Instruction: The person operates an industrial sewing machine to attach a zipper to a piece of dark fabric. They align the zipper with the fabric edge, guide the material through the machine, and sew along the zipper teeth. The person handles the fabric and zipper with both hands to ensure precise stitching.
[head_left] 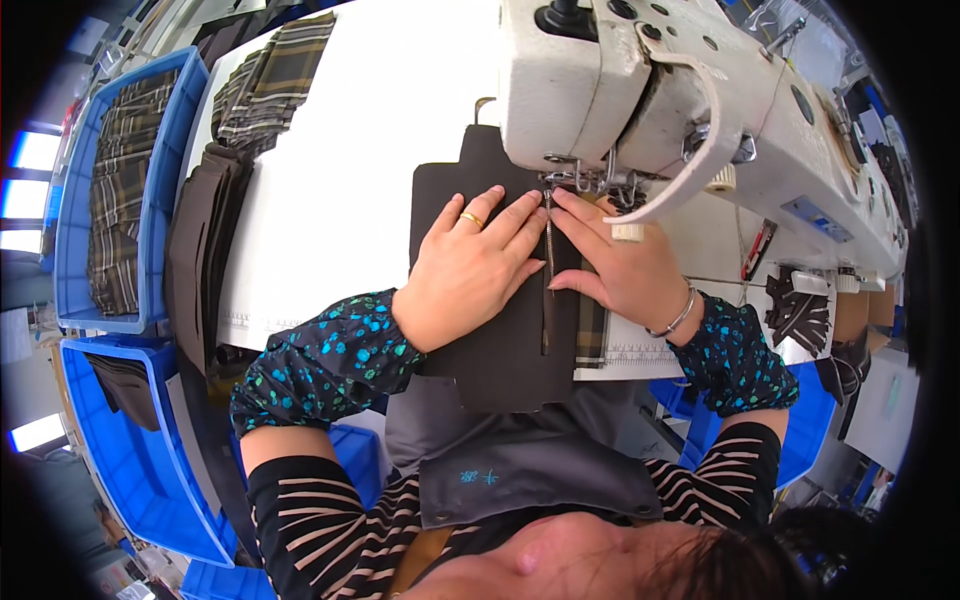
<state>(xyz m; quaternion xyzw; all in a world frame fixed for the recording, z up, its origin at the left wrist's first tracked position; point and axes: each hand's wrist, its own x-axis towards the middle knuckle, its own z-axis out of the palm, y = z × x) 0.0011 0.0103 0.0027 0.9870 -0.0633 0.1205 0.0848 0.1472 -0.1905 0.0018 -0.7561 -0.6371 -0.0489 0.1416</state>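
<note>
A dark fabric panel (470,360) lies under the needle area of the white sewing machine (560,90), with a zipper (549,240) along a narrow slot. My left hand (470,260) rests flat on the panel left of the zipper, fingers apart. My right hand (620,260) lies just right of the zipper, fingers extended, fingertips near the presser foot (560,178). Plaid fabric (592,335) shows beneath the panel's right edge.
Folded plaid pieces (270,80) and dark strips (205,250) lie on the white table (370,80). Blue bins (160,200) line the left side, another (805,430) sits low right. Small scissors or cutter (758,250) and fabric scraps (798,310) are at the right.
</note>
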